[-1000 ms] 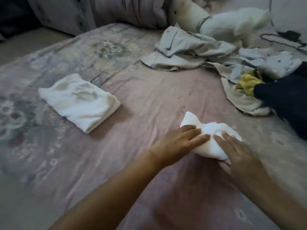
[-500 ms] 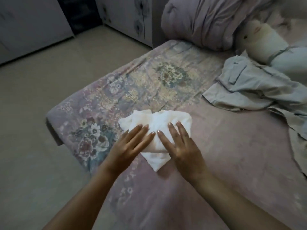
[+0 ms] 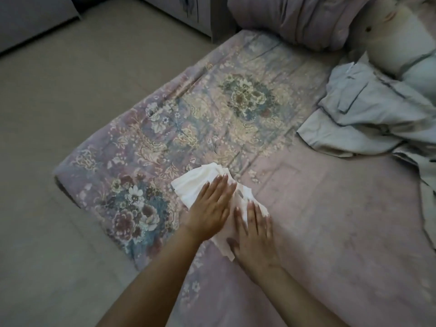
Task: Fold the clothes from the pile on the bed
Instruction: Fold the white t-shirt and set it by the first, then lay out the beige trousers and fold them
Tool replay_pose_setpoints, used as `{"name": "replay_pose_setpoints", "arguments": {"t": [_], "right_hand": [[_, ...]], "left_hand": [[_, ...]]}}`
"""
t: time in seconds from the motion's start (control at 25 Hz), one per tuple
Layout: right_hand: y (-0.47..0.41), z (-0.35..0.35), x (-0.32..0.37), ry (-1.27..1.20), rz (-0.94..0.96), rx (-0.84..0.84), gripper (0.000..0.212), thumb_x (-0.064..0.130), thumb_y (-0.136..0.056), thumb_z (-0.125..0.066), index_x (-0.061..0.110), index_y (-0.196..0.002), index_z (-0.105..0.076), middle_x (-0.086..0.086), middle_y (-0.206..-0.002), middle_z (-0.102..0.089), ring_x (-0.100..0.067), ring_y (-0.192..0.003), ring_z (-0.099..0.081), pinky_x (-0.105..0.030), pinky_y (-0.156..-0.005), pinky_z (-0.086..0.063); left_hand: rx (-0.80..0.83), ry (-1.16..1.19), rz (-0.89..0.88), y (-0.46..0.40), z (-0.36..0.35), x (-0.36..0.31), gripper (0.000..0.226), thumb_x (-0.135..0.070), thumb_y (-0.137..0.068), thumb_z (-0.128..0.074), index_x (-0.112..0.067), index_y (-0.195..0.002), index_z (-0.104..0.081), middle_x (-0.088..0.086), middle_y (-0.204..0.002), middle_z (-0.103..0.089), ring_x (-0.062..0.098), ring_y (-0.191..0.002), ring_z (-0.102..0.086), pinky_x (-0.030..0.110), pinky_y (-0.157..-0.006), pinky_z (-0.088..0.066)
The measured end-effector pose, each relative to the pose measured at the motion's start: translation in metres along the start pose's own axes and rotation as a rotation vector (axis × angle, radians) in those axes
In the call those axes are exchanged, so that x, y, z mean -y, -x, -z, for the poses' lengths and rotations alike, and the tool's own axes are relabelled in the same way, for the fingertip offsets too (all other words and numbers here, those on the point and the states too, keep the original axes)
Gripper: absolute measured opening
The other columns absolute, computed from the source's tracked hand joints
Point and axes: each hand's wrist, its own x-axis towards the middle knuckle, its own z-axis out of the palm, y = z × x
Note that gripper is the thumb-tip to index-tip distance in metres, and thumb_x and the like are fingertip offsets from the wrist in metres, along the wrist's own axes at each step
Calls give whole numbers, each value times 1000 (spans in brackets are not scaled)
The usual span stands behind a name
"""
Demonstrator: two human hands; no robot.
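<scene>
Fingers (image 3: 221, 185) of both hands lie flat and spread, gripping nothing, pressing a soft white folded garment (image 3: 195, 185) on the floral bed (image 3: 330, 220); rumpled grey clothes (image 3: 368, 114) far right.

No text, label, brand, number or sign can be read anywhere in the view.
</scene>
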Motion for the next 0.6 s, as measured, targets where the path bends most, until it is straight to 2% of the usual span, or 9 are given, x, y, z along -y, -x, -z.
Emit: {"name": "replay_pose_setpoints", "arguments": {"t": [0.08,0.16,0.28,0.36,0.44,0.52,0.6], "right_hand": [[-10,-14,-2,-17,12,157,70,49,-76,-36,12,-136,-39,-22,-144,-32,-35,-132,-31,-49,-111,-8],[-19,-29,-9,-46,18,228,71,53,-76,-34,16,-138,-38,-20,-144,-31,-35,-133,-28,-49,-108,-13],[-28,-30,-14,-60,20,185,72,57,-79,-31,20,-140,-34,-16,-145,-34,-31,-137,-23,-51,-103,-24],[-21,-13,-24,-106,21,235,68,55,-79,-31,22,-139,-35,-14,-142,-45,-29,-132,-36,-53,-98,-40],[-10,10,-54,-155,-14,262,61,45,-80,-32,22,-136,-37,-12,-132,-56,-27,-121,-53,-50,-87,-51],[6,27,-90,-192,-104,271,58,38,-79,-34,20,-135,-37,-11,-126,-61,-26,-114,-61,-46,-83,-54],[29,39,-141,-200,-207,315,64,35,-82,-33,15,-143,-31,-11,-138,-52,-27,-124,-53,-45,-95,-46]], "left_hand": [[48,-10,53,1,-28,6,50,-38,-101,-15,-16,-142,-34,12,-146,-41,24,-142,-23,47,-106,-36],[82,-26,104,1,-51,17,53,-43,-101,-9,-20,-144,-29,11,-149,-36,20,-144,-13,46,-109,-25],[164,-19,80,-6,-51,16,54,-44,-101,-9,-19,-143,-30,13,-149,-36,25,-140,-22,46,-108,-21],[177,-35,104,-6,-36,9,56,-43,-101,-6,-16,-141,-34,16,-146,-40,29,-138,-28,50,-106,-28],[155,-79,138,-19,-19,-13,56,-39,-100,-15,-9,-135,-48,19,-140,-47,34,-133,-40,53,-104,-33],[149,-63,99,-36,-10,-47,53,-35,-93,-30,-5,-129,-56,20,-136,-51,34,-129,-46,53,-105,-28],[193,1,6,-63,-15,-93,54,-36,-88,-37,-7,-128,-57,19,-134,-53,34,-125,-50,52,-104,-27]]}}
